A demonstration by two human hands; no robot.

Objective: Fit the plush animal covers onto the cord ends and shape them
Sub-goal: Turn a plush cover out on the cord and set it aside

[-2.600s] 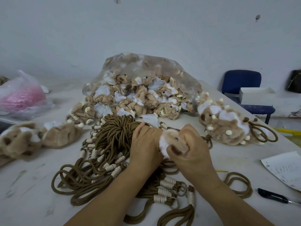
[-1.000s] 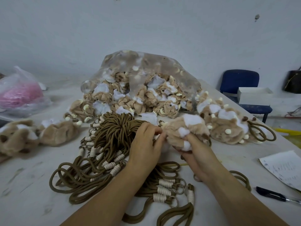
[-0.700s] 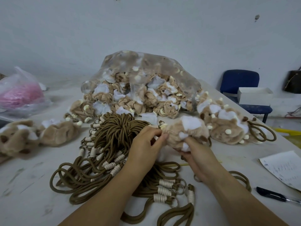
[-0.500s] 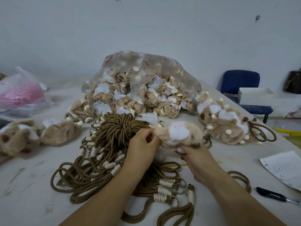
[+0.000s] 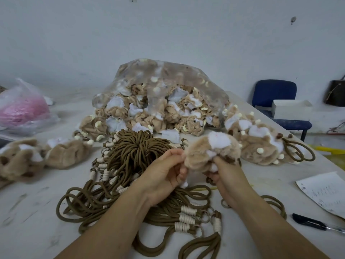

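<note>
fingers (image 5: pixel 172 155) of left hand (image 5: pixel 164 176) and right hand (image 5: pixel 226 177) clamp one plush cover (image 5: pixel 205 152); clear bag (image 5: pixel 168 75) behind holds more covers (image 5: pixel 158 116).

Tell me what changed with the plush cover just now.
The plush cover rose and turned white patch up. The right hand moved to grip it from below; the left hand now pinches its edge. Cord bundle, bag and finished pile stayed put.

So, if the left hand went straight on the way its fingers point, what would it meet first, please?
The left hand points right and slightly away, so it would meet the plush cover whose edge it pinches; depth beyond is unclear.
</note>
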